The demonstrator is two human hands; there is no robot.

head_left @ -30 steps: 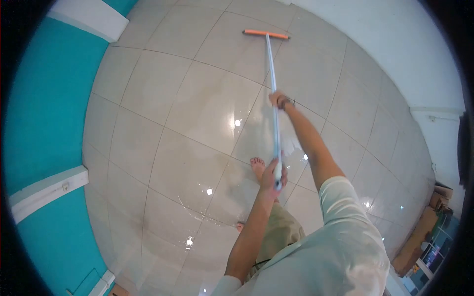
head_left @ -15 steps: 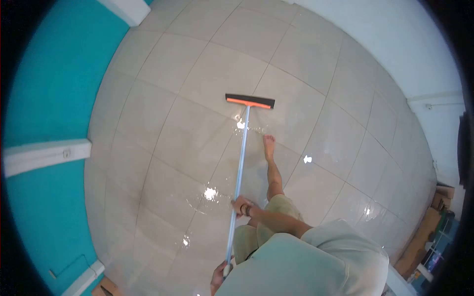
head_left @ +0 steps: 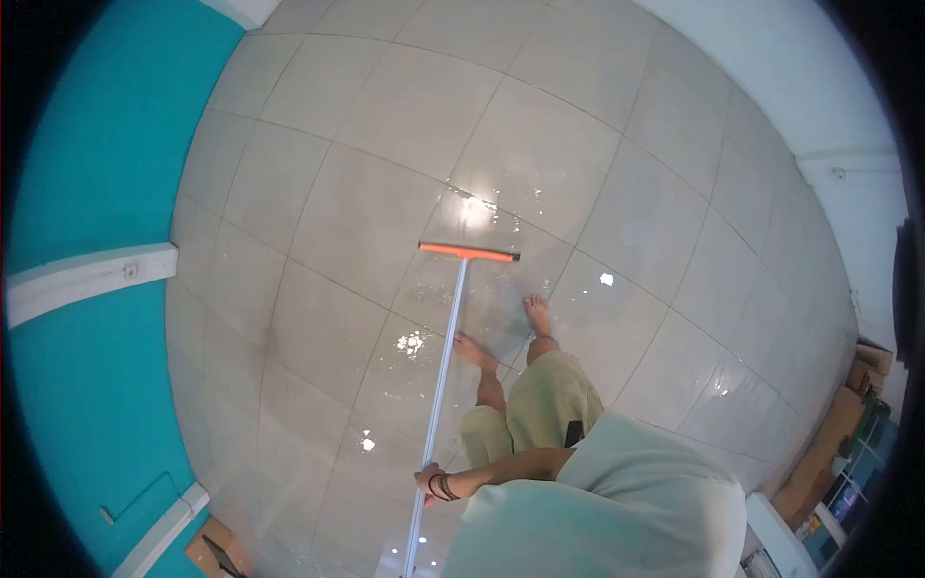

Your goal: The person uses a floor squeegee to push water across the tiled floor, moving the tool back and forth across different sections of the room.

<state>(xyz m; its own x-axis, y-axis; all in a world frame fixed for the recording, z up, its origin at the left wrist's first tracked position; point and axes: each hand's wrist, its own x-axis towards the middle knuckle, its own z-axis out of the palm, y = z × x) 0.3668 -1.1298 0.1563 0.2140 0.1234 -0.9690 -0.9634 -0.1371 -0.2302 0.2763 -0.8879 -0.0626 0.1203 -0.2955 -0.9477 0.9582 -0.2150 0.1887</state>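
A floor squeegee with an orange and black head (head_left: 469, 252) rests against the wet tiled floor (head_left: 376, 202). Its long pale blue pole (head_left: 441, 376) slants down to the bottom edge of the view. My right hand (head_left: 430, 481), with dark bands at the wrist, is closed around the lower part of the pole. My left hand is out of view. Bare feet stand just below the squeegee head, one (head_left: 474, 351) close beside the pole and the other (head_left: 538, 313) to its right.
A teal wall (head_left: 106, 154) with a white pillar (head_left: 106, 279) runs along the left, and a white wall (head_left: 771, 87) along the right. A cardboard box (head_left: 217, 549) is at the lower left. Boxes and a shelf (head_left: 853, 482) with items stand at the lower right.
The squeegee head has come back toward my feet and slightly left. My right hand is lower and further left, my left hand has left the view, and a second foot now shows.
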